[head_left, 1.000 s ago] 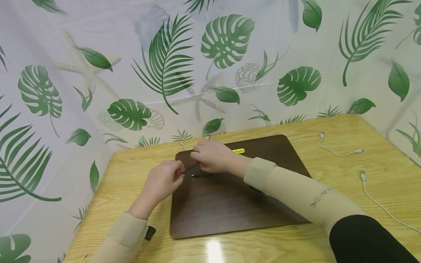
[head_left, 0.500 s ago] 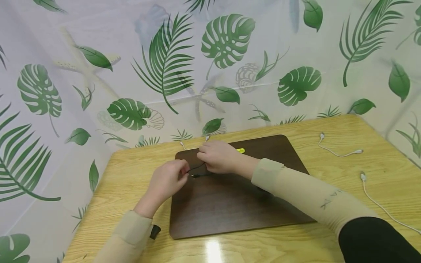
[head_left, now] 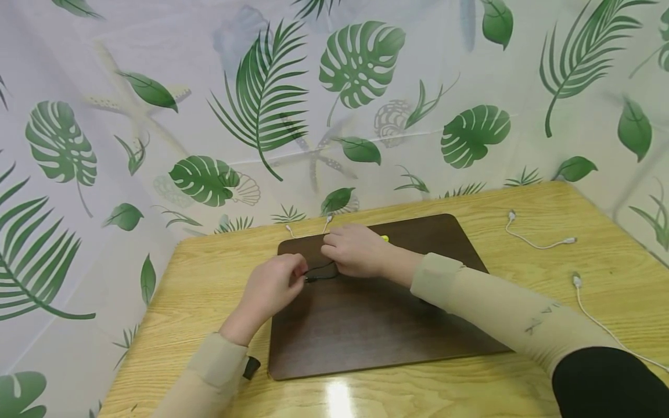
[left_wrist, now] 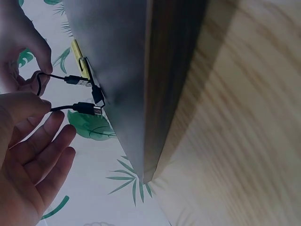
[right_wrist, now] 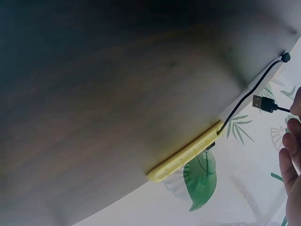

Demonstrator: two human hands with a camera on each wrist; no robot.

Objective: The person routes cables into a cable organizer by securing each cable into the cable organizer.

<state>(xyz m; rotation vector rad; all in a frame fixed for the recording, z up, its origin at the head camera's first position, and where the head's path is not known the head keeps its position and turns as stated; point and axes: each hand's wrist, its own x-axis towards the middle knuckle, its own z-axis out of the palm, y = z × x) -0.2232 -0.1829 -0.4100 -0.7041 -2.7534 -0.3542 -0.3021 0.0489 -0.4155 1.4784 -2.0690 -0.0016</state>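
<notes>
My left hand (head_left: 272, 284) pinches a short black USB cable (left_wrist: 61, 108) between thumb and forefinger, just behind one plug; its other fingers are spread. My right hand (head_left: 358, 249) pinches the same cable near its other end, where a USB-A plug (right_wrist: 264, 103) sticks out. Between the hands the cable hangs a little slack above the dark brown board (head_left: 376, 325). A second black cable (right_wrist: 254, 89) lies on the board, running from a yellow cable holder (right_wrist: 186, 153) to its own plug (right_wrist: 285, 57). In the head view my right hand mostly covers the holder.
The board lies on a wood-grain table (head_left: 522, 267). Two white cables, one farther (head_left: 538, 241) and one nearer (head_left: 601, 322), lie to its right. White cable ends (head_left: 328, 220) show behind the board. A leaf-patterned cloth (head_left: 418, 69) hangs at the back and left.
Both hands have shifted slightly to the right over the board, still holding the cable. The left fingers now come up to the plug of the cable lying there. Less of the yellow holder shows.
</notes>
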